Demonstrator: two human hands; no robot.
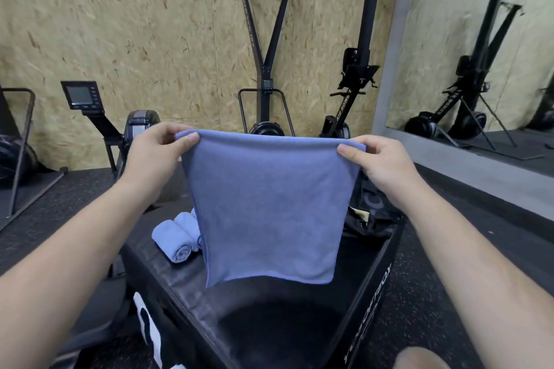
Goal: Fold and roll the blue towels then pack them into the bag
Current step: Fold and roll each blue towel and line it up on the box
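Near edge: black padded box [269, 302] right in front of the person, top surface bare at the close end.

Above it, blue towel [266, 207] hangs in the air, held by its top edge only. Left hand [156, 153] pinches the top left corner, thumb on the near face, fingers curled behind. Right hand [380, 162] does the same at the top right corner. Both are clamped on cloth, neither free. Top edge looks doubled over, so likely already folded once; can't confirm from this angle.

Key geometry: held edge runs left-right, roughly level, stretched taut between the hands. Towel drops straight down from it, bottom hem just clear of the box top. Hands sit about level with each other and equally far out, so neither leads. Both forearms reach forward, wrists slightly cocked inward.

My read: next move is lowering it flat onto the box for the next fold or roll, bottom hem landing first.

Further back on the box, left side: rolled towels [180, 237], at least two done, lying side by side. Far right behind the hanging towel: black bag [371, 216], mostly hidden, opening not readable.
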